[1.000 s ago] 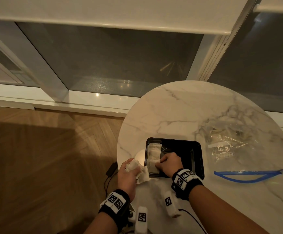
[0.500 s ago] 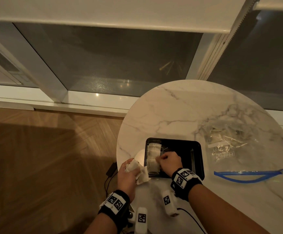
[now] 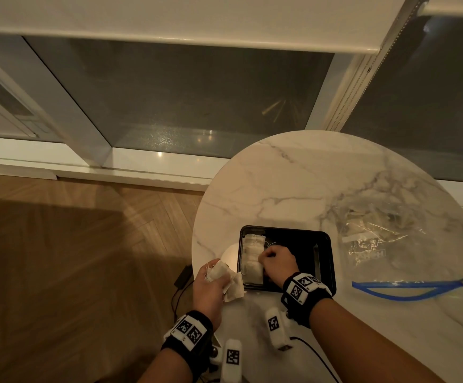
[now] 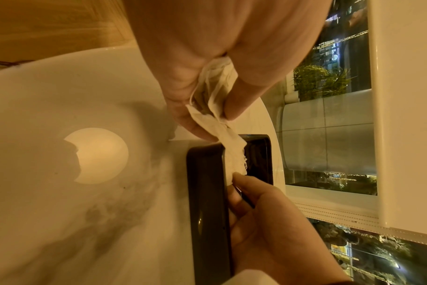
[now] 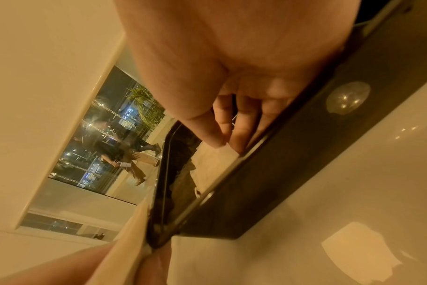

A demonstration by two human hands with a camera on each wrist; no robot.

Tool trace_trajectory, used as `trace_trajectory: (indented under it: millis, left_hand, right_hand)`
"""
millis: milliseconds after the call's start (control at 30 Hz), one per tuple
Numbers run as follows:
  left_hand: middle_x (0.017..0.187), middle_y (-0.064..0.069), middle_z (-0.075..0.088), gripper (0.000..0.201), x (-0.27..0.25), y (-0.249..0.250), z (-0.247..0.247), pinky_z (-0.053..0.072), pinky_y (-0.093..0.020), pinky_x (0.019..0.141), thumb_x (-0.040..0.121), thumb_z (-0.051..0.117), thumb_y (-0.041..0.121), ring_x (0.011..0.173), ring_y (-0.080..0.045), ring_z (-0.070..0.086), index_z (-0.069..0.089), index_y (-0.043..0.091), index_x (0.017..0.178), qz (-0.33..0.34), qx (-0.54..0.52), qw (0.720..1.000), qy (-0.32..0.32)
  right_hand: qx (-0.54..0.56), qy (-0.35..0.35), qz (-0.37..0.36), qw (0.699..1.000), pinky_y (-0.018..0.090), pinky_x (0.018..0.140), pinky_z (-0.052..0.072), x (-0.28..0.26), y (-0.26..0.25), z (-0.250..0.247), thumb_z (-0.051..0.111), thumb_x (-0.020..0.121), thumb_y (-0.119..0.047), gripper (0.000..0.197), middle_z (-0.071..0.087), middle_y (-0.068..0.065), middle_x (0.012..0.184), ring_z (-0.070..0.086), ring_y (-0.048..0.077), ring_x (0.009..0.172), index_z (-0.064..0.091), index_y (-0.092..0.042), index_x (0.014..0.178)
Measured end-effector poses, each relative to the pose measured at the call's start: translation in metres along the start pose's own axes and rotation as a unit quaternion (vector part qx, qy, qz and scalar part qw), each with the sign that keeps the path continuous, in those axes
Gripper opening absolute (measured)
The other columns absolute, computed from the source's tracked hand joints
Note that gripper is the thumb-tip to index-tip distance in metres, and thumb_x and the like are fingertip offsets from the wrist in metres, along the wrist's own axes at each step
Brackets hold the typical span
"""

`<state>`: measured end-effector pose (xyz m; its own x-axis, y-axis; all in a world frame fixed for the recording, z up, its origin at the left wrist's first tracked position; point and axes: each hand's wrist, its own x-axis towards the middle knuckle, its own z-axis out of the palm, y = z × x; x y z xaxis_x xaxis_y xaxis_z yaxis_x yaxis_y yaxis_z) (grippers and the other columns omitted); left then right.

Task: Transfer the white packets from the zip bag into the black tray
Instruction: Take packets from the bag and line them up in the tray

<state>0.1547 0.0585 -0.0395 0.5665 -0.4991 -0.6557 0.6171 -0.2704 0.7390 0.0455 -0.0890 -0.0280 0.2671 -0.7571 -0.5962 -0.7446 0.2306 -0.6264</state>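
The fingers [image 5: 241, 135] of the right hand [image 3: 279, 263] are curled and pinch the near corner of a white packet [image 5: 215, 164] lying inside the black tray [image 3: 324, 261], at its left end. That packet belongs to a row of white packets [image 3: 253, 257] laid along the tray's left wall, some overlapping one another. The thumb and fingers [image 4: 241, 96] of the left hand [image 3: 209, 286] are pressed together around a crumpled bunch of white packets [image 3: 226, 277], which hangs from the grip just beside the tray's near left corner; in the left wrist view the loose end of the bunch [image 4: 232, 146] droops over the tray rim toward the right hand [image 4: 268, 221]. Both wrists carry black bands with printed square markers. The tray sits on a round marble table [image 3: 293, 189], near its left edge. The zip bag [image 3: 382, 244] lies flat on the table to the right of the tray, apart from it, its blue zip strip [image 3: 412, 288] gaping toward the near edge; several white packets [image 3: 363, 239] show through the clear plastic. A round patch of light [image 4: 96, 155] falls on the tabletop left of the tray.
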Motion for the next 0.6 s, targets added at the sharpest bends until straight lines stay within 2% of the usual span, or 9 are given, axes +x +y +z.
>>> trace_trajectory:
  millis: [167,233,333,433,533,600]
  left_hand:
    - [0.103,-0.014,0.068,0.039,0.0030,-0.0040,-0.0023,0.055,-0.040,0.080,0.076,0.065,-0.002,0.097,-0.029,0.068,0.068,0.016,0.111,-0.001,0.000,1.000,-0.004]
    - [0.100,-0.012,0.070,0.038,0.0037,-0.0041,-0.0028,0.055,-0.040,0.080,0.080,0.063,-0.007,0.097,-0.030,0.069,0.068,0.016,0.110,0.002,0.000,1.000,-0.003]
    - [0.088,-0.010,0.066,0.033,0.0030,-0.0030,-0.0023,0.054,-0.037,0.072,0.084,0.056,-0.013,0.089,-0.029,0.066,0.069,0.012,0.100,0.015,0.007,1.000,-0.019]
    - [0.092,-0.010,0.066,0.035,0.0026,-0.0029,-0.0005,0.052,-0.030,0.061,0.086,0.056,-0.013,0.084,-0.023,0.064,0.067,0.012,0.108,0.021,0.001,1.000,-0.007]
    - [0.098,-0.012,0.067,0.035,0.0069,-0.0066,-0.0019,0.053,-0.034,0.071,0.086,0.058,-0.011,0.088,-0.023,0.065,0.066,0.013,0.111,0.017,-0.004,1.000,0.006]
    - [0.095,-0.014,0.062,0.029,0.0094,-0.0087,-0.0036,0.051,-0.032,0.065,0.084,0.058,-0.010,0.082,-0.021,0.062,0.064,0.011,0.104,0.020,0.005,1.000,-0.007]
  right_hand:
    - [-0.001,0.012,-0.024,1.000,0.042,0.074,0.061,0.0039,0.0020,0.0011,0.063,0.085,-0.021,0.014,0.069,-0.004,0.078,0.069,0.020,0.076,0.065,-0.028,0.072]
    - [0.005,0.021,-0.026,0.999,0.041,0.074,0.061,0.0049,0.0032,0.0018,0.063,0.085,-0.021,0.015,0.069,-0.004,0.078,0.069,0.020,0.075,0.065,-0.028,0.072]
    - [0.013,0.040,-0.033,0.999,0.035,0.075,0.059,0.0065,0.0047,0.0022,0.066,0.085,-0.020,0.012,0.067,-0.006,0.075,0.067,0.016,0.076,0.065,-0.028,0.075]
    - [0.032,0.058,-0.036,0.997,0.030,0.079,0.055,0.0071,0.0061,0.0026,0.069,0.085,-0.018,0.008,0.066,-0.006,0.079,0.066,0.016,0.081,0.066,-0.024,0.089]
    - [0.033,0.056,-0.048,0.997,0.026,0.077,0.051,0.0080,0.0079,0.0035,0.068,0.085,-0.017,0.014,0.066,-0.005,0.081,0.064,0.013,0.082,0.067,-0.025,0.096]
    - [0.028,0.055,-0.055,0.997,0.022,0.074,0.047,0.0083,0.0083,0.0039,0.068,0.085,-0.016,0.013,0.065,-0.006,0.078,0.063,0.011,0.079,0.067,-0.025,0.094]
